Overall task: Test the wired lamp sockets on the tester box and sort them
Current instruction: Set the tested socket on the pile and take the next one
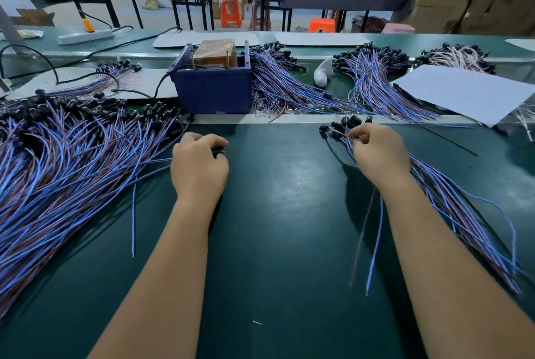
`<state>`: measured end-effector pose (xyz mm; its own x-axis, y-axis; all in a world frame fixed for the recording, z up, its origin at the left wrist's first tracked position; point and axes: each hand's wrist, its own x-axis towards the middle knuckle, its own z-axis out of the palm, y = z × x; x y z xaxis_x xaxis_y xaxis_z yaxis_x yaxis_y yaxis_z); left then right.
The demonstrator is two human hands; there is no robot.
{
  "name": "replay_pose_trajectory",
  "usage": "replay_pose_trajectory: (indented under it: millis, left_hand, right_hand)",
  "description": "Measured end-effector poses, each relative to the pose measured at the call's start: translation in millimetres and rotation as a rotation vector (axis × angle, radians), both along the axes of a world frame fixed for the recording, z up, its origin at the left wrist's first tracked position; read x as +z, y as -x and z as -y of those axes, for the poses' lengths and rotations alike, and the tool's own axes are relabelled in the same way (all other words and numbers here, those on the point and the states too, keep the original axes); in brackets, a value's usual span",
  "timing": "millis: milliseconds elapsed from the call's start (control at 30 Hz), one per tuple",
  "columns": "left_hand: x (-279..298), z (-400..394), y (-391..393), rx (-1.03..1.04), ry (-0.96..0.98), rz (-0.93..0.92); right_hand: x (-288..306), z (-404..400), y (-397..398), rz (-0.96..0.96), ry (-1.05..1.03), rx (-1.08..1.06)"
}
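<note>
My left hand (199, 164) hovers over the green mat with curled fingers around a small black socket (218, 152), just right of a big pile of wired sockets (72, 150) with blue and brown leads. My right hand (376, 153) pinches the leads of a wired socket (373, 242) at the head of a smaller bundle of sockets (451, 205); that socket's blue and brown wires hang blurred below my wrist. The dark blue tester box (214, 83) stands behind the mat, between my hands, with a brown block on top.
More socket bundles (289, 83) lie right of the tester box, beside a white sheet of paper (463, 92) and a white plastic piece (322, 72). Black cables and a power strip (85, 37) lie far left. Orange stools and another table stand behind.
</note>
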<state>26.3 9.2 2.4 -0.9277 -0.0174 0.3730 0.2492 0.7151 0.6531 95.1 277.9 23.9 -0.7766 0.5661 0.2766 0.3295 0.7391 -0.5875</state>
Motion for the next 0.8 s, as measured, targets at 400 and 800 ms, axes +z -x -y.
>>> replay_pose_trajectory:
  millis: [400, 800]
  left_hand:
    - [-5.4, -1.3, 3.1, 0.065, 0.158, 0.127]
    - [-3.0, 0.0, 4.4, 0.070, -0.187, -0.071]
  right_hand:
    - [3.9, 61.3, 25.4, -0.015, -0.133, -0.027]
    - [-18.5, 149.8, 47.2, -0.177, 0.605, 0.408]
